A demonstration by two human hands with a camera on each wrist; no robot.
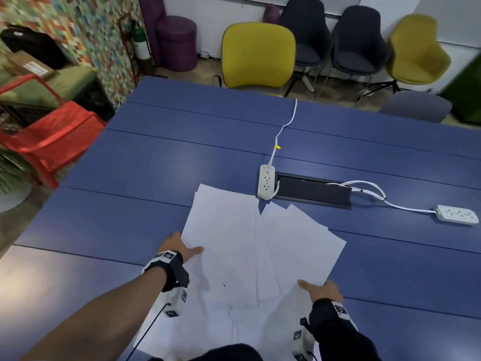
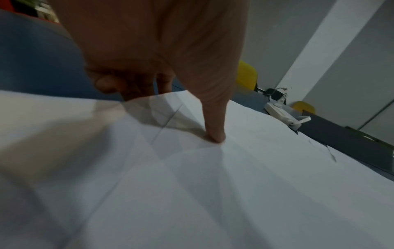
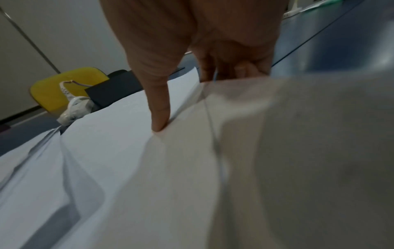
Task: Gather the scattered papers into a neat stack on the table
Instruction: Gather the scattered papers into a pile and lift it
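Observation:
Several white papers [image 1: 229,243] lie fanned and overlapping on the blue table [image 1: 130,165], reaching from the near edge toward the middle. My left hand [image 1: 182,247] grips the left edge of the spread. In the left wrist view its thumb [image 2: 215,134] presses on top of the papers [image 2: 213,185] while the fingers [image 2: 136,89] curl under the lifted edge. My right hand [image 1: 321,289] grips the right edge lower down. There the thumb [image 3: 160,121] lies on the papers [image 3: 117,151] and the fingers [image 3: 213,70] reach beneath a raised sheet.
A white power strip [image 1: 266,181] touches the far corner of the papers, beside a black cable hatch [image 1: 312,191]. Its cords run to a second strip [image 1: 456,214] at the right. A yellow chair [image 1: 257,56] stands at the far edge, a red chair [image 1: 52,136] to the left.

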